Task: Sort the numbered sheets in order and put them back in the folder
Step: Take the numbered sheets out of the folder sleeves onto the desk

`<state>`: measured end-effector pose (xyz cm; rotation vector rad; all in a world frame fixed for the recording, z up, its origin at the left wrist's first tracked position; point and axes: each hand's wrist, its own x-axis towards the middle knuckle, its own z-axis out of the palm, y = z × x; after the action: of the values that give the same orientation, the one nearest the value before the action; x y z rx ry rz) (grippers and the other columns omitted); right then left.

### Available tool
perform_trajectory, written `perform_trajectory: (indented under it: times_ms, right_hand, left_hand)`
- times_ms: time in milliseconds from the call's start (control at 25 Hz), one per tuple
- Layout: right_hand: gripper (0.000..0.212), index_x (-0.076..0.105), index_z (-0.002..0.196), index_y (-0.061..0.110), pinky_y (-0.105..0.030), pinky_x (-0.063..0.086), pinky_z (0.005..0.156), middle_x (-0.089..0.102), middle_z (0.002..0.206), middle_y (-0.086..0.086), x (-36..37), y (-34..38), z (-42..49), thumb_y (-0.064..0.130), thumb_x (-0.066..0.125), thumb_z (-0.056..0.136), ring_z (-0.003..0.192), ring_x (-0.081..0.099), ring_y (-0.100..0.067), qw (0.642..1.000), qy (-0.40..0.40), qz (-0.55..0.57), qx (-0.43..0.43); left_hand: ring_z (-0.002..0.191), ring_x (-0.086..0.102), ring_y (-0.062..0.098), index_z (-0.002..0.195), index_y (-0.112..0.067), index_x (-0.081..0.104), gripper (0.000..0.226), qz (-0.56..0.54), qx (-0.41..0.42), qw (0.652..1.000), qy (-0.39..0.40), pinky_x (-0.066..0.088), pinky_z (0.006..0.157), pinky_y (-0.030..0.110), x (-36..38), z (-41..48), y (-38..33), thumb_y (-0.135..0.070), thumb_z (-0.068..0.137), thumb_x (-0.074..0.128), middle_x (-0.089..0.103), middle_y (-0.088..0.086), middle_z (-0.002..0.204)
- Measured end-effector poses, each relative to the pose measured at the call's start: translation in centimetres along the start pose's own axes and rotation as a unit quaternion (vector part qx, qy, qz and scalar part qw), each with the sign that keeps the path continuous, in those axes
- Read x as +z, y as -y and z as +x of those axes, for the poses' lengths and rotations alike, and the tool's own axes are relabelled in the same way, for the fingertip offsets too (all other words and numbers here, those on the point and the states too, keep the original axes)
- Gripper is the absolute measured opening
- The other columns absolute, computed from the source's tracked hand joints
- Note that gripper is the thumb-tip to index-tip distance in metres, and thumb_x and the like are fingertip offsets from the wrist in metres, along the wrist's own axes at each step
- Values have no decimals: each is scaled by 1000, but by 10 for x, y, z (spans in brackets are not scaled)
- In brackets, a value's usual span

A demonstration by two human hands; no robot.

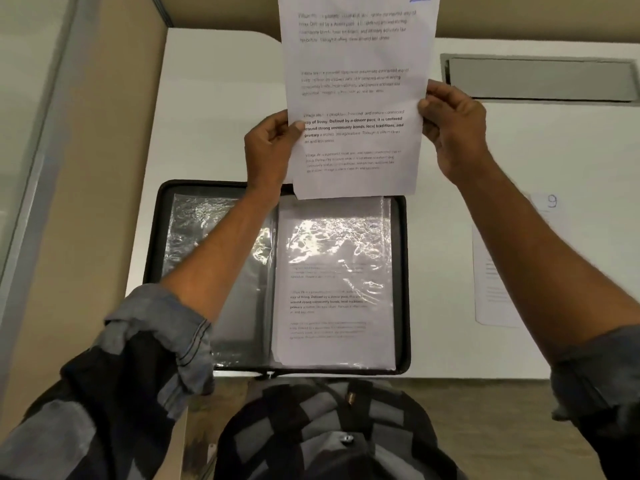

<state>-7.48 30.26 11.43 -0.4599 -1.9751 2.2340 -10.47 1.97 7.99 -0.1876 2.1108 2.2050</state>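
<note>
I hold a printed sheet (pixel 356 95) upright above the desk; a blue handwritten number at its top right corner is cut off by the frame. My left hand (pixel 270 147) pinches its left edge and my right hand (pixel 450 129) pinches its right edge. Below it lies an open black zip folder (pixel 156 237) with clear plastic sleeves; the right sleeve (pixel 336 282) holds a printed sheet, the left sleeve looks empty and is partly hidden by my left forearm. To the right, a stack of sheets (pixel 495 271) lies on the desk, the top one marked 9.
The white desk (pixel 207 116) ends at a beige partition (pixel 104 168) on the left. A grey cable tray lid (pixel 540 77) is set into the desk at the back right. The desk's front edge runs just below the folder.
</note>
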Motion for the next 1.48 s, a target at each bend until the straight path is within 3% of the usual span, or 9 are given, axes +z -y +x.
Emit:
perform_trajectory:
  times_ms: [320, 480, 600, 800, 920, 1120, 1320, 1480]
  right_hand:
    - [28, 68, 121, 0, -32, 58, 89, 78, 108, -6, -45, 17, -90, -2, 62, 94, 103, 73, -25, 998, -9, -44, 38]
    - [25, 69, 118, 0, -27, 59, 83, 79, 93, 3, -81, 22, -134, -2, 65, 93, 91, 75, -16, 994, -73, -58, 62]
    - [19, 73, 101, 9, -24, 59, 78, 79, 85, 5, -112, 25, -165, -5, 64, 92, 83, 75, -12, 988, -112, -76, 73]
    - [31, 69, 121, -2, -25, 59, 81, 75, 105, -9, -186, 20, -201, -1, 69, 90, 93, 73, -18, 979, -157, -102, 85]
    - [32, 68, 123, -1, -26, 60, 85, 74, 109, -9, -233, 8, -209, 1, 69, 91, 93, 73, -16, 973, -174, -115, 103]
    - [31, 69, 120, -3, -23, 60, 76, 74, 108, -15, -305, -19, -202, -2, 69, 89, 87, 73, -16, 963, -180, -144, 139]
    - [30, 70, 119, -2, -30, 61, 85, 75, 98, -11, -351, -46, -182, -4, 69, 89, 83, 72, -14, 958, -156, -175, 168]
    - [19, 72, 103, 10, -36, 59, 90, 73, 89, -4, -363, -70, -172, -3, 72, 88, 82, 69, -16, 954, -144, -180, 191]
  left_hand:
    - [97, 75, 23, 111, -13, 76, 18, 15, -39, 999, 27, 62, 88, 46, 12, -79, -11, -19, 94, 73, 79, 2, 101]
    - [100, 74, 26, 113, -8, 76, 21, 15, -67, 993, 96, 61, 90, 48, 30, -119, -6, -15, 93, 73, 79, 6, 103]
    - [99, 75, 22, 117, -4, 74, 24, 18, -94, 983, 154, 62, 90, 42, 53, -139, 0, -11, 94, 71, 78, 6, 106]
    - [97, 76, 19, 116, -6, 75, 25, 41, -113, 967, 224, 62, 89, 37, 106, -172, 13, -12, 92, 74, 78, 5, 107]
    - [95, 76, 18, 115, -5, 76, 25, 57, -128, 961, 238, 62, 85, 31, 148, -190, 24, -10, 91, 75, 78, 4, 105]
    - [96, 75, 21, 117, -2, 73, 31, 76, -162, 959, 220, 63, 84, 32, 219, -210, 60, -9, 88, 79, 78, 9, 105]
    - [90, 76, 24, 117, -3, 71, 38, 116, -202, 958, 167, 64, 80, 35, 261, -225, 101, -10, 82, 84, 78, 10, 100]
    - [87, 76, 24, 114, -5, 72, 36, 132, -219, 960, 118, 64, 81, 35, 276, -225, 120, -11, 81, 85, 78, 9, 98]
